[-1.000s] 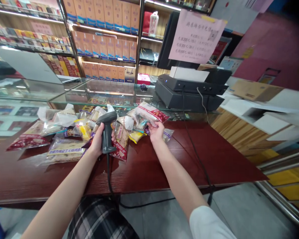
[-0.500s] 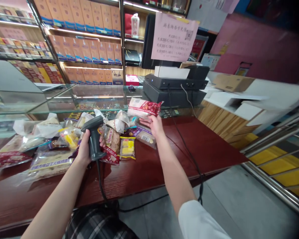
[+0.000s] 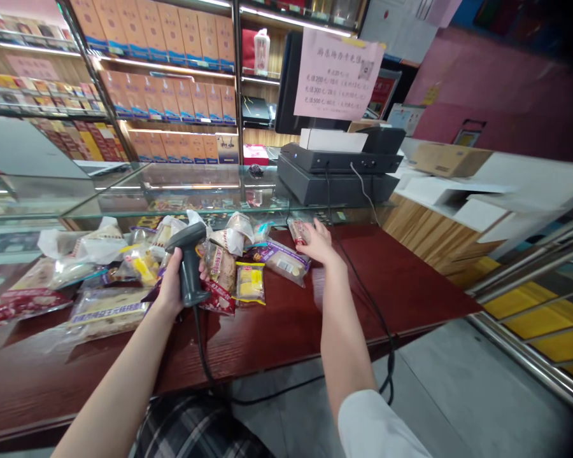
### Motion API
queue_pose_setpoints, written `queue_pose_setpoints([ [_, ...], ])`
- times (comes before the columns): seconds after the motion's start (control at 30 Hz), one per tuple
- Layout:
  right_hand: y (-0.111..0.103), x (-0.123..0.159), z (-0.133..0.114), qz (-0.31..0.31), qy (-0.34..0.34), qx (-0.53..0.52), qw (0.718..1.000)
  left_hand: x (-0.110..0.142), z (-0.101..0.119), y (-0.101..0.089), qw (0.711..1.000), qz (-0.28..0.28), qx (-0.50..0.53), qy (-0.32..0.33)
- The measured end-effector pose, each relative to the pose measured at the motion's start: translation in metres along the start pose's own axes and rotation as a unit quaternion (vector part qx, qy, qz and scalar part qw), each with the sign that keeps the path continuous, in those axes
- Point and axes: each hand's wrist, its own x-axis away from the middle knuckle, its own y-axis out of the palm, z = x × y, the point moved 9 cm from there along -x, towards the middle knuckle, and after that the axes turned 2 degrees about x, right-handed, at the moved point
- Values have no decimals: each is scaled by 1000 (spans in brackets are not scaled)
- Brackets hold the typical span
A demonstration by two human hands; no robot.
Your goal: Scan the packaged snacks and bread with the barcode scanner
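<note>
My left hand (image 3: pixel 173 280) is wrapped round the handle of a dark grey barcode scanner (image 3: pixel 191 270), its head tilted up to the right and its cord hanging down. My right hand (image 3: pixel 318 243) is over a red-and-clear bag of bread (image 3: pixel 298 231) at the back of the table, its fingers gripping the far side, partly hidden. Just left of it lies a purple-and-clear bread bag (image 3: pixel 284 262) with a barcode showing. A small yellow-edged packet (image 3: pixel 251 283) lies flat nearby. Close behind the scanner rests another red-printed bread bag (image 3: pixel 222 267).
Several more packaged breads (image 3: pixel 107 312) are heaped on the left of the dark red table (image 3: pixel 267 337). A glass counter (image 3: pixel 195 184) runs behind, with a black till unit (image 3: pixel 337 181) and monitor. A black cable (image 3: pixel 360 280) crosses the table's right side.
My right hand has lowered the red-and-clear bread bag from above the pile and carried it right, towards the tabletop. My left hand keeps the scanner in nearly the same place.
</note>
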Motion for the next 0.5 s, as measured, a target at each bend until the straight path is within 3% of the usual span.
queue_pose_setpoints([
  [0.07, 7, -3, -21, -1, -56, -17, 998, 0, 0, 0, 1000, 6, 6, -2],
  [0.17, 33, -4, -12, -83, 28, 18, 996, 1, 1, -1, 1000, 23, 14, -1],
  [0.27, 23, 0, 12, -16, 137, 65, 988, 1, 1, -1, 1000, 25, 15, 1],
  [0.33, 13, 1, 17, 30, 148, 76, 986, 1, 1, 0, 1000, 23, 15, 2],
  [0.37, 14, 1, 16, 22, 136, 69, 988, 1, 1, 0, 1000, 23, 15, 0],
  [0.5, 42, 1, -6, -135, 56, 12, 989, 1, 0, -1, 1000, 24, 15, -5],
])
